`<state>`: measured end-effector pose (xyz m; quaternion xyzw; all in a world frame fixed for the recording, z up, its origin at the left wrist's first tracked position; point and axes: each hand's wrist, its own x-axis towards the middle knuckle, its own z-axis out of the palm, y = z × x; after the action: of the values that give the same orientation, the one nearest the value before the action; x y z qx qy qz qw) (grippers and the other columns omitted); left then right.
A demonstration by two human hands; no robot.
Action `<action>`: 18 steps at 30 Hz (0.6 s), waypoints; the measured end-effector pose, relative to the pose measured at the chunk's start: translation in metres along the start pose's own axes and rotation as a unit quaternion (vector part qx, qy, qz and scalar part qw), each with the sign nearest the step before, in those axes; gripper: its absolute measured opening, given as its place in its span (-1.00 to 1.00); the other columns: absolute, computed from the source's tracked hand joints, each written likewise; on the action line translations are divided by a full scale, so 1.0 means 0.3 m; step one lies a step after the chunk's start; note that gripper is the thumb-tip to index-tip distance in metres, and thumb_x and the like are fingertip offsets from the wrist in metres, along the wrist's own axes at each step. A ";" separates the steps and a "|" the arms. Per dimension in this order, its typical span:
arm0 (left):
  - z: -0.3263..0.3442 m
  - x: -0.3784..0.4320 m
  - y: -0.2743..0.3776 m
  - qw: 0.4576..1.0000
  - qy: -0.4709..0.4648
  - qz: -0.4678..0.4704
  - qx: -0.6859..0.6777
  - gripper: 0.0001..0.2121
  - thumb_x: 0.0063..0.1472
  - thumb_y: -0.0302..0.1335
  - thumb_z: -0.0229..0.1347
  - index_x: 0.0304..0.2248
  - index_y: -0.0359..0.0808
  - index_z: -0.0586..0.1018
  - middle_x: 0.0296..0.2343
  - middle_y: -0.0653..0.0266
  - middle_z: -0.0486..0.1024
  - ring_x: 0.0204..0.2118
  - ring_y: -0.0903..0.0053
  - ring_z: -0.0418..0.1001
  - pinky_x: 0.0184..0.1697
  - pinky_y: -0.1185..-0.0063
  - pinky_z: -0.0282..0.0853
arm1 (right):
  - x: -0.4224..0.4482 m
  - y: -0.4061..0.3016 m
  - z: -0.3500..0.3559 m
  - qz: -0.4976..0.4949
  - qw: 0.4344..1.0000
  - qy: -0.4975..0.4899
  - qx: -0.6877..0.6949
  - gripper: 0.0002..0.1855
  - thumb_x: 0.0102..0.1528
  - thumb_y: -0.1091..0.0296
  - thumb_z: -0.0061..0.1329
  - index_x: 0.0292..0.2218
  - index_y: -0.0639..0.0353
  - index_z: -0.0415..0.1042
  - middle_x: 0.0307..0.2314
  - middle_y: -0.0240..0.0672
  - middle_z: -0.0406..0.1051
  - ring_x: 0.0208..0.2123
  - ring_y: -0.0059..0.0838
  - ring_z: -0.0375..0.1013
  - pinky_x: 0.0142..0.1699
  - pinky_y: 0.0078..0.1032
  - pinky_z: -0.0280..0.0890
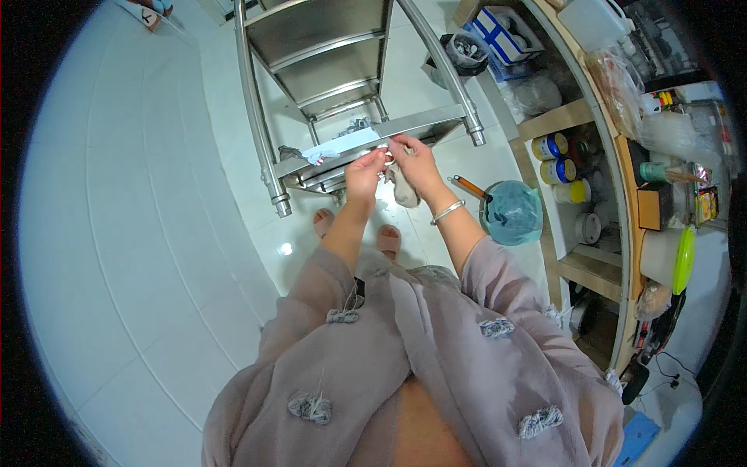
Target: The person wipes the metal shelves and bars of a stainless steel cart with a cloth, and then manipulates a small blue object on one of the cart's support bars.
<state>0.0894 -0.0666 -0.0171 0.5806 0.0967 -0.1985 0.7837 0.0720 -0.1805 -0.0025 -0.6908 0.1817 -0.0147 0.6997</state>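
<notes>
In front of my body, my left hand (363, 175) and my right hand (415, 162) meet at the fingertips. A beige cloth (405, 190) hangs below my right hand, which grips its upper part. My left thumb and finger pinch a small pale bit at the cloth's near side; its details are too small to tell. Just beyond the hands runs a stainless steel crossbar (432, 121) of a metal rack. A light blue flat piece (350, 143) lies along that bar, with a small patterned cloth (321, 156) at its left end.
The rack's tubular leg (257, 105) rises at left, another (443, 64) at right. On the floor stand a lined bin (467, 49) and a teal bag-lined bin (516, 213), with an orange-handled tool (470, 187) beside it. Shelves with jars (551, 146) line the right; a white tiled wall (128, 175) stands left.
</notes>
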 end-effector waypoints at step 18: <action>-0.067 0.015 0.026 0.997 -0.041 -0.019 0.065 -0.84 0.05 -0.50 -0.02 -0.36 -0.36 0.48 -0.49 0.41 0.45 -0.48 0.74 0.33 -0.44 0.78 0.15 | 0.014 -0.052 0.016 0.032 0.992 -0.101 0.067 -0.86 -0.01 0.44 -0.16 -0.41 0.29 0.38 -0.56 -0.43 0.36 -0.50 -0.67 0.28 -0.36 -0.70 0.22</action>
<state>0.0985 -0.0465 -0.0182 0.6200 0.0623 -0.2426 0.7435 0.0808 -0.1778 0.0117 -0.6342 0.1306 0.0648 0.7593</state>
